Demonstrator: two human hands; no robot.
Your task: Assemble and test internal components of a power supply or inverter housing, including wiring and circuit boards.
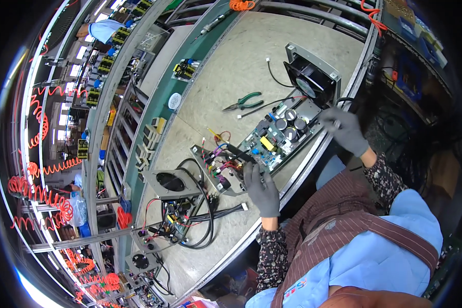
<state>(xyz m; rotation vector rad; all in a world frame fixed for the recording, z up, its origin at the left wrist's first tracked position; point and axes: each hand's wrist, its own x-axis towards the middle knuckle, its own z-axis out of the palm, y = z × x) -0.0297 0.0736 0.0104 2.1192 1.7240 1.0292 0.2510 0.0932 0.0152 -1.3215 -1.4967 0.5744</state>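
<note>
An open power supply unit lies on the bench, its green circuit board (274, 137) crowded with round black capacitors and a yellow transformer. A black fan (308, 81) in a metal end plate stands at its far end. My left hand (262, 191), in a grey glove, is closed at the edge of a metal end panel (218, 174) with coloured wires and black sockets. Beside the chassis's right edge is my right hand (345, 132), also gloved, its fingers curled together; whatever they may hold is too small to make out.
Green-handled pliers (245, 101) lie on the metal bench (226, 61) beyond the board. Left of me stands another unit with a fan (170, 181) and black cables (210, 226). A green conveyor (154, 110) carries a small circuit board (185, 69). Orange coiled hoses (41, 192) hang at far left.
</note>
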